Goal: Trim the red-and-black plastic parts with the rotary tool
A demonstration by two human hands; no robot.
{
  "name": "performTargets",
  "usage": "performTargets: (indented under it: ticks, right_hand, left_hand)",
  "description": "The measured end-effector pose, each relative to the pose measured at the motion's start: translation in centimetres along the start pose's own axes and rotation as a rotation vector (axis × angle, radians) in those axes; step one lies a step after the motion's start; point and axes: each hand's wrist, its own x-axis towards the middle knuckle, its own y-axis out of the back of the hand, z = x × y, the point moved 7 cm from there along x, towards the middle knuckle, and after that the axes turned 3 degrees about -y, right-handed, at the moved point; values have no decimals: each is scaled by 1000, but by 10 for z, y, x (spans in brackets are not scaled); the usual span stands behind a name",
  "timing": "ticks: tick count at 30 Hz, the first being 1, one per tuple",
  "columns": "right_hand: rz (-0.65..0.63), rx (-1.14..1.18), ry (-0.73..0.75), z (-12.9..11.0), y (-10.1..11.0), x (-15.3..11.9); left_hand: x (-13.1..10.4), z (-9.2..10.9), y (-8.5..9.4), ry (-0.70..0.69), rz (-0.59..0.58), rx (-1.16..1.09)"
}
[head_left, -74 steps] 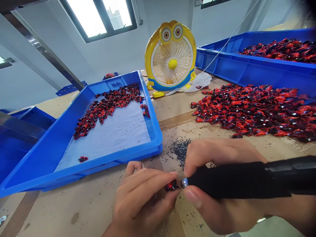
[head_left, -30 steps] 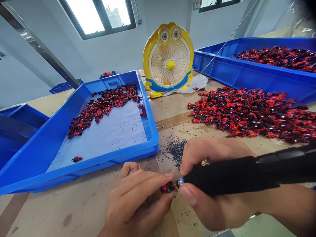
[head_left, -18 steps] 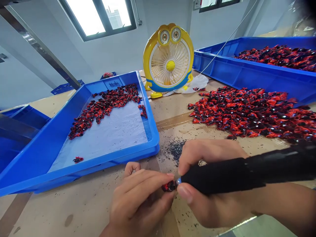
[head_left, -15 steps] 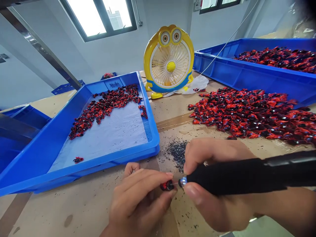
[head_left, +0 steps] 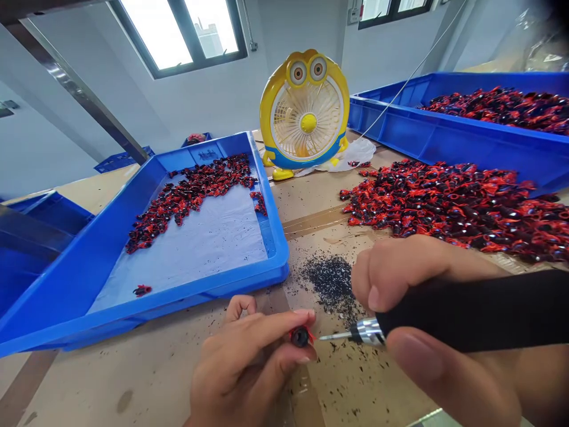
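Observation:
Between the thumb and fingertips of my left hand (head_left: 249,356) is a small red and black plastic part (head_left: 300,337), its round black end with a hole facing me. My right hand (head_left: 427,320) is wrapped round a thick black handheld rotary tool (head_left: 471,311). The tool has a silver collar and a thin metal bit (head_left: 335,336) that points left. The bit's tip is just right of the part, with a slight gap seeming to lie between them. Beyond the hands lies a heap of black shavings (head_left: 333,281).
A blue tray (head_left: 278,249) on the left holds many red and black parts. A large pile of such parts (head_left: 444,201) lies on the right, before another blue tray (head_left: 444,130). A yellow fan (head_left: 308,123) stands at the back; a white cord (head_left: 413,71) runs up beside it.
My right hand has drawn the tool back to the right, so its bit is out from the part and fully visible. My left hand has turned the part's black end toward me.

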Motion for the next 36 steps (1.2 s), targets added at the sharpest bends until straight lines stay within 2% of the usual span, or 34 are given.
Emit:
performTargets:
  ticks: [5, 10, 16, 19, 24, 30, 33, 34, 36]
  right_hand:
    - [34, 33, -21, -7, 1, 4]
    - [67, 37, -53, -8, 4, 4]
    - [48, 46, -10, -6, 1, 7]
    - [110, 88, 0, -7, 2, 9]
    - [116, 76, -5, -10, 0, 7]
    - [27, 80, 32, -5, 1, 2]
    - [-55, 109, 73, -4, -6, 3]
    - [-46, 104, 74, -3, -8, 3]
    - [48, 87, 46, -1, -6, 5]
  left_hand:
    - [-2, -5, -1, 87, 35, -14]
    - [-4, -7, -3, 90, 47, -42]
    - [-6, -11, -3, 127, 19, -71]
    - [-5, -9, -4, 96, 10, -60]
    - [-1, -7, -4, 50, 2, -6]
    - [1, -2, -2, 9, 7, 21]
    - [2, -1, -3, 1, 10, 58]
    - [2, 0, -4, -3, 14, 69]
    - [4, 1, -4, -17, 10, 82]
